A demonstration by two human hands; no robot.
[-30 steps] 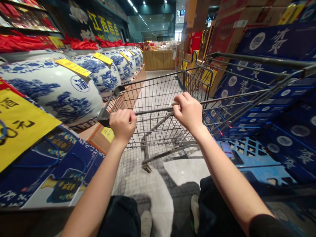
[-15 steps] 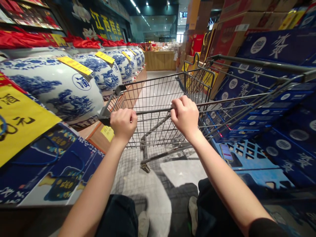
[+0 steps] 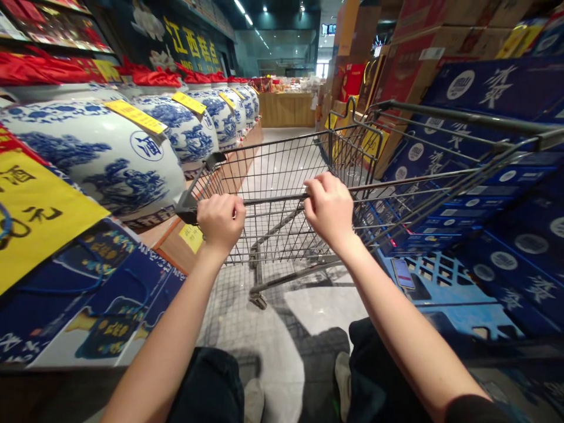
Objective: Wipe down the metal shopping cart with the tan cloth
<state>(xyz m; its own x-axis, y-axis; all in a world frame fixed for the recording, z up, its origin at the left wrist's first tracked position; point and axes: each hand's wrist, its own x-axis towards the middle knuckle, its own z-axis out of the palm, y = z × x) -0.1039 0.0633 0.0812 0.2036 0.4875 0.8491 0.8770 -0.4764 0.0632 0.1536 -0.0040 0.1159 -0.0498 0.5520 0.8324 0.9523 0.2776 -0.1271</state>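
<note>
A dark wire shopping cart stands turned sideways in front of me, and the inside of its basket shows only bare mesh. My left hand is closed round the cart's near top rail, close to the dark plastic corner piece. Further right on the same rail, my right hand is wrapped over the bar with its knuckles up. Both arms reach forward, and a gap of rail shows between the hands. Beneath the basket, a caster wheel rests on the pale floor.
Big blue-and-white jars with red cloth tops line the left. Blue gift boxes and a yellow sign are nearer. Stacked blue cartons rise at right, beside a light-blue crate bearing a phone. A wooden counter stands far ahead.
The view has shifted very slightly. Both hands keep their hold on the cart rail, and my feet and the cart's wheel appear a touch further left.
</note>
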